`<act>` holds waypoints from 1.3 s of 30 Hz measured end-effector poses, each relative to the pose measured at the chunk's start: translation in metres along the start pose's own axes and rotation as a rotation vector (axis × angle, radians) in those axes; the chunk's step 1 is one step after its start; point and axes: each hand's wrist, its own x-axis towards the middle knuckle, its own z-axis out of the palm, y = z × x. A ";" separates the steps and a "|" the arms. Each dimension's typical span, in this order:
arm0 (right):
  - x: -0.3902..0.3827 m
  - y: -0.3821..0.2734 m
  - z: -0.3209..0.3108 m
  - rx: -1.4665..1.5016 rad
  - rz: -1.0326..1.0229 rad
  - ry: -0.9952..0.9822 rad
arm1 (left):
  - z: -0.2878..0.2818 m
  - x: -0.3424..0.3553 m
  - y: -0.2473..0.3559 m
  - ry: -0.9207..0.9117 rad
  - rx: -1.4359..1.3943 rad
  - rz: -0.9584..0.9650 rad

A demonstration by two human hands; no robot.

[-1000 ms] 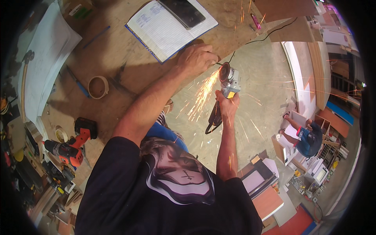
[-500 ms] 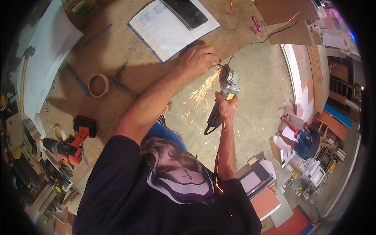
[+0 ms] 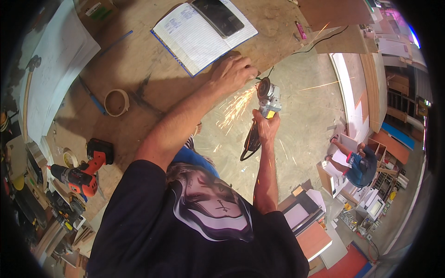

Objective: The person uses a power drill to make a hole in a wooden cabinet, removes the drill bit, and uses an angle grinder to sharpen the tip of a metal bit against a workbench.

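My right hand [image 3: 268, 127] is wrapped round the body of an angle grinder [image 3: 274, 96], a grey head with a yellow patch and a black rear end. Its disc [image 3: 264, 87] throws a fan of orange sparks [image 3: 235, 109] down and to the left. Just left of the disc, at the table's edge, my left hand [image 3: 234, 72] is closed with bent fingers. A small dark piece shows at its fingertips by the disc, too small to name. An open lined notebook [image 3: 190, 44] with a black phone [image 3: 218, 17] on it lies beyond the left hand.
On the wooden table [image 3: 157, 60] are a tape roll [image 3: 116, 102], an orange cordless drill [image 3: 83, 173] and a pink lighter [image 3: 301, 30]. A black cord [image 3: 320, 41] runs near the far edge. Another person [image 3: 359, 167] bends over boards at the right.
The grinder and my right hand have shifted very slightly left and down. The spray of sparks has changed shape; both hands keep their hold.
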 end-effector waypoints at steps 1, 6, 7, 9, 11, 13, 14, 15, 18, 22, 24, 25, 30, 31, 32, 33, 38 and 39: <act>-0.001 -0.001 0.001 0.006 -0.002 -0.005 | 0.002 -0.001 -0.002 0.036 0.005 0.034; -0.002 -0.007 0.003 -0.010 0.011 0.005 | -0.001 -0.002 -0.001 -0.017 0.031 0.040; -0.002 -0.008 0.004 -0.018 0.015 0.000 | -0.001 -0.003 -0.001 -0.008 0.044 0.055; -0.003 -0.012 0.005 -0.023 0.008 0.003 | 0.000 -0.003 -0.001 0.012 0.069 0.083; -0.003 -0.010 0.005 -0.007 -0.003 0.010 | 0.000 -0.003 0.000 0.012 0.075 0.076; -0.001 0.000 0.004 0.031 -0.017 0.016 | 0.000 -0.004 0.002 0.011 0.086 0.075; 0.001 0.003 0.003 -0.004 -0.014 0.019 | -0.001 -0.003 0.002 0.009 0.094 0.078; 0.003 0.005 0.002 -0.040 -0.012 0.021 | -0.001 -0.003 0.002 0.008 0.101 0.081; 0.009 0.010 0.000 -0.047 -0.037 -0.002 | 0.001 -0.004 0.001 -0.006 0.122 0.080; -0.003 -0.012 0.003 -0.016 0.022 -0.003 | 0.004 -0.005 0.000 0.054 0.113 0.096; -0.001 -0.007 0.002 -0.016 0.013 0.005 | 0.004 -0.004 0.000 0.103 0.105 0.116; -0.001 -0.007 0.003 -0.016 0.008 0.009 | 0.005 -0.004 -0.001 0.107 0.098 0.114; -0.003 -0.015 0.004 0.021 0.015 -0.002 | 0.003 -0.006 0.000 0.018 0.069 0.069; -0.005 -0.016 0.004 0.044 0.029 -0.006 | 0.005 -0.006 -0.002 0.056 0.064 0.085; -0.006 -0.016 0.004 0.047 0.023 -0.008 | 0.007 -0.005 -0.003 0.094 0.059 0.101; -0.006 -0.015 0.004 0.051 0.017 -0.009 | 0.008 -0.005 -0.005 0.132 0.054 0.116; 0.003 -0.001 0.002 -0.060 -0.007 -0.004 | 0.005 -0.005 -0.003 0.118 0.031 0.098; 0.003 -0.001 0.000 -0.051 0.005 -0.015 | 0.005 -0.005 -0.002 0.115 0.019 0.098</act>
